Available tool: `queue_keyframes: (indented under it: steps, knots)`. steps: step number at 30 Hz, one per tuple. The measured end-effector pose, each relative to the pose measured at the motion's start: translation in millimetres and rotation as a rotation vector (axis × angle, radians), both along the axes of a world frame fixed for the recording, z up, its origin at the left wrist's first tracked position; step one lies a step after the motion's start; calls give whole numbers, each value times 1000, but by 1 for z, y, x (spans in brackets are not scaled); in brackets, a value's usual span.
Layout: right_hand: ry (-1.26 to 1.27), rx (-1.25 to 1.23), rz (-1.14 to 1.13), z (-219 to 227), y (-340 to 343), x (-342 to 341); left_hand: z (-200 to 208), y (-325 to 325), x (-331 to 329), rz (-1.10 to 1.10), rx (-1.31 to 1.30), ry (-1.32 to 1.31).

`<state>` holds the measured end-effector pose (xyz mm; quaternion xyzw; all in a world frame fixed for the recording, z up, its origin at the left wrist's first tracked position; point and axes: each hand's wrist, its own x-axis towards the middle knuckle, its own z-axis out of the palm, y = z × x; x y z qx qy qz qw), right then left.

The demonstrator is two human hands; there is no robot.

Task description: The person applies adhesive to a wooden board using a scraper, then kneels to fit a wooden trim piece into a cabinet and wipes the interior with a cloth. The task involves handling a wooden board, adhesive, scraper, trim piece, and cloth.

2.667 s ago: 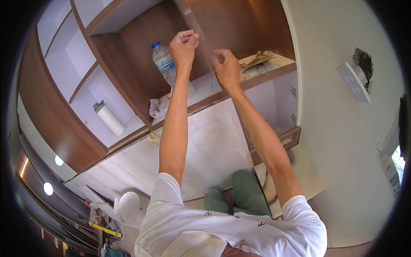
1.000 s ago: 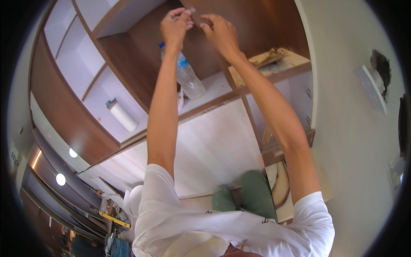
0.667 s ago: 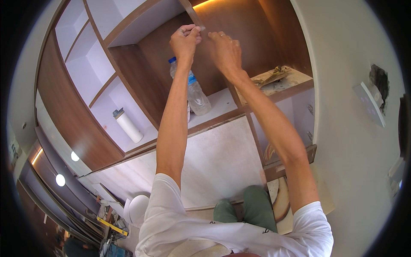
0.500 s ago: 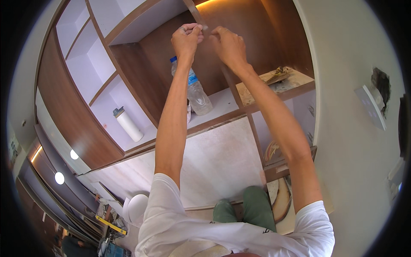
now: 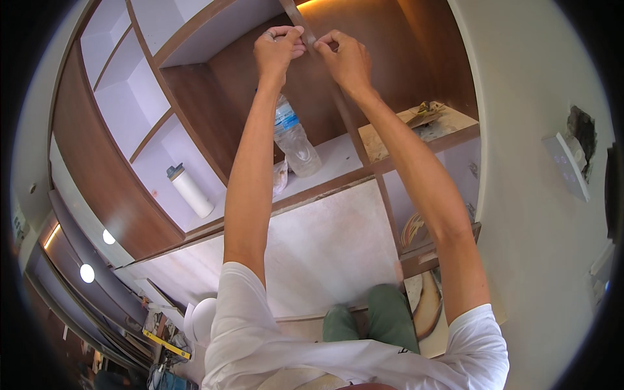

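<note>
Both arms reach up toward the brown upright divider (image 5: 344, 117) of a shelf unit. My left hand (image 5: 275, 53), a ring on one finger, is closed in a pinch just left of the divider. Close by on the other side, my right hand (image 5: 348, 64) also pinches, thumb against forefinger, its tips at the divider's front edge. Whatever the fingers hold, if anything, is too small to make out. Behind my left forearm a clear plastic bottle (image 5: 299, 148) with a blue label stands on the shelf, partly hidden. Beside its base lies a crumpled clear plastic wrapper (image 5: 280, 178).
A white flask (image 5: 190, 192) stands in a left compartment. Scraps (image 5: 426, 116) lie on the dusty right shelf. A pale panel (image 5: 331, 244) fronts the unit below. At right, a white switch plate (image 5: 567, 168) hangs off the wall. A yellow level (image 5: 166, 344) lies among tools at lower left.
My left hand has shifted slightly left and up, its forearm swinging left. My right hand has risen slightly toward the divider's edge, and its thumb and forefinger now meet there.
</note>
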<state>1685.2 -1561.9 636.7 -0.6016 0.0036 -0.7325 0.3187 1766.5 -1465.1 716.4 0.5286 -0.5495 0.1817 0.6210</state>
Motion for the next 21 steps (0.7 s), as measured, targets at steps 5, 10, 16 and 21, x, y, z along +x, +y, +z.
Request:
queue_keyframes:
  steps: [5,10,16,21]
  knots:
    - [2,63,64,7,-4,7,11,-2,-1,33,-2,-75]
    - [-28,70,40,20,-3,15,19,-4,-1,52,-24,-79]
    - [-64,34,23,43,-3,16,31,-6,1,65,-49,-93]
    - [-98,19,26,57,-1,16,40,-5,-1,82,-63,-109]
